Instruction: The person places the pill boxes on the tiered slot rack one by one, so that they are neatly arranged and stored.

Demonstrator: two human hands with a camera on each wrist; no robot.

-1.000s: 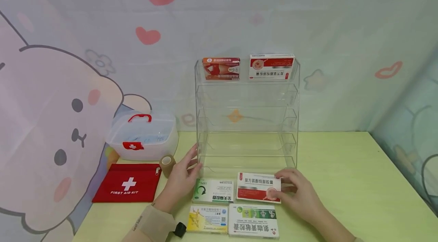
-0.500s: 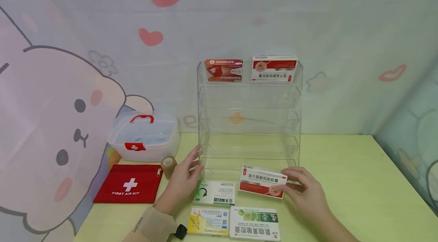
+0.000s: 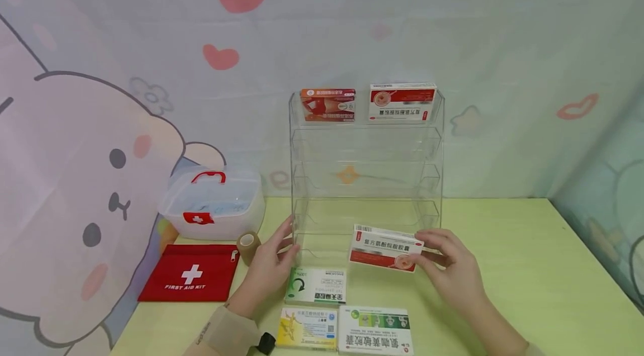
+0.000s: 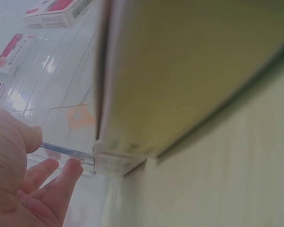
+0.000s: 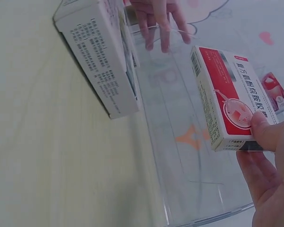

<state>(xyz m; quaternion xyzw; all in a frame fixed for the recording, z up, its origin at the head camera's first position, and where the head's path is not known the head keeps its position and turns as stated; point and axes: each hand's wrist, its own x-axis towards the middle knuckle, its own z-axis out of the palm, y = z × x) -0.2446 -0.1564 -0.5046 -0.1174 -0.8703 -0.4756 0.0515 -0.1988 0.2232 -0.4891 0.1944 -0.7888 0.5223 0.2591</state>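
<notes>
The right hand pinches a red-and-white capsule carton by its right end, thumb on the printed front and fingers behind, the rest of the box jutting free to the left. This carton is held up off the table before the bottom tier of a clear acrylic rack, its long edge sloping down toward the right hand; whether it touches the rack cannot be told. The left hand grips the rack's left side low down, thumb on one face of the thin panel and fingers, partly bent, on the other. The rack is glossy and see-through, a stepped stack of five shallow tiers with notched ends. Its top tier bears two upright cardboard cartons: an orange-red one at left and another red-and-white one at right. Flat on the pale yellow-green tabletop lie a green-and-white carton, a yellow-and-white carton and a white carton with a green band, all crisp-edged rectangles. Beyond the left forearm are a squat tan roll, a flat red zippered first-aid pouch and a rounded, translucent plastic first-aid box with a red handle.
</notes>
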